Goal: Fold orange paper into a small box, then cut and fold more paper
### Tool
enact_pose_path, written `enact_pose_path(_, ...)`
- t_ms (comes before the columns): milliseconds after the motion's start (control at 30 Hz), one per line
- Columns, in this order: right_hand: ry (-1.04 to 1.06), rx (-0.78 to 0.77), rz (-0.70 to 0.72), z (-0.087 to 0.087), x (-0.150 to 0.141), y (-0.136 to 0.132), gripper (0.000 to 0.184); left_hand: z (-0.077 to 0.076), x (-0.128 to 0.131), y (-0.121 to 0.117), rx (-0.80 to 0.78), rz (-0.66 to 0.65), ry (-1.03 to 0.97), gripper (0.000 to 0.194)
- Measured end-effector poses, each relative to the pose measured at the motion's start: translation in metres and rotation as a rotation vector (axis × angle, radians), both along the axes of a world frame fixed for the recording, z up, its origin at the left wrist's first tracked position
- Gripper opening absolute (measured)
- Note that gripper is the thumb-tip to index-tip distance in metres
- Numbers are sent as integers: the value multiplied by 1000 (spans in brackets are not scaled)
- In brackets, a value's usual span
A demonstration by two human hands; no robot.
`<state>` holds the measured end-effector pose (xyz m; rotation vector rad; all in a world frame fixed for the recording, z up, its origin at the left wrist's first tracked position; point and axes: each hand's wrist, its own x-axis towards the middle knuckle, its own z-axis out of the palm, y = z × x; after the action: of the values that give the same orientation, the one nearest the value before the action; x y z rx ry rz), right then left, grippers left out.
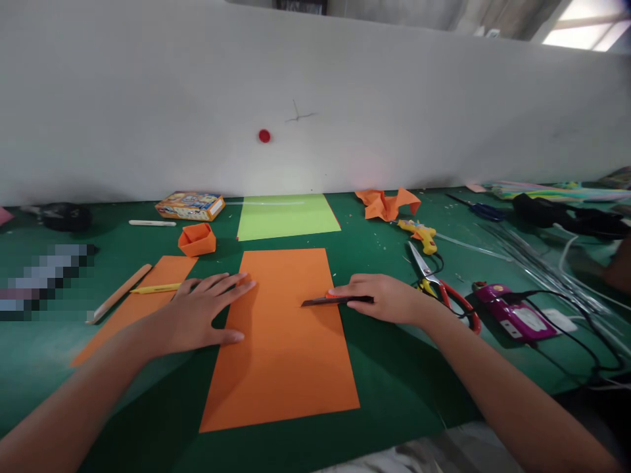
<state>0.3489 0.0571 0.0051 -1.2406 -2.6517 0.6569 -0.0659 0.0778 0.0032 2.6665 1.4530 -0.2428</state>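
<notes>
One large orange sheet (290, 368) lies flat on the green table (158, 420), directly before the person. The left hand (207, 309) spreads wide over the sheet's left edge, holding nothing; the right hand (382, 295) is closed around one knife (345, 300) at the sheet's right edge. The blade points left over the sheet's upper half; whether its tip touches the paper, I cannot tell. For a clean stroke, I would press the left palm down evenly so the sheet cannot slide, tuck that thumb and those fingertips out of the blade's line, hold the blade low, and pull lightly.

Left of the sheet is one narrower orange strip (118, 322), partly under the left arm, with one wooden stick (121, 292) alongside and one yellow pen (155, 288) across it. Right of the sheet are one purple power block (517, 314), one pair of red-handled scissors (458, 303) and, farther off, one yellow glue gun (419, 235).

Beyond the sheet's far left corner stand one folded orange paper box (197, 240) and, behind that, one printed carton (191, 205). One green sheet (288, 220) lies straight beyond it; one crumpled orange piece (387, 203) sits beyond its far right corner.
</notes>
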Motion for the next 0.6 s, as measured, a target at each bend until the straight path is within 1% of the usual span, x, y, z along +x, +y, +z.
enact_pose_path(133,-70,6,3,3,-4,-2,49,3,3,-3,23,-2,-12,89)
enact_pose_path(233,-104,17,-9,4,-6,-3,50,3,17,-8,110,-53,-77,73)
enact_pose_path(300,-115,31,-7,5,-7,-4,49,0,29,-13,128,-111,-143,64)
enact_pose_path(367,-117,53,-10,4,-8,-5,46,-5,42,-19,123,-155,-190,64)
enact_pose_path(467,-122,100,-29,3,-9,-6,43,-17,56,-24,136,-175,-196,70)
enact_pose_path(600,-124,164,-34,-1,-9,-6,42,-26,60,-25,142,-195,-178,71)
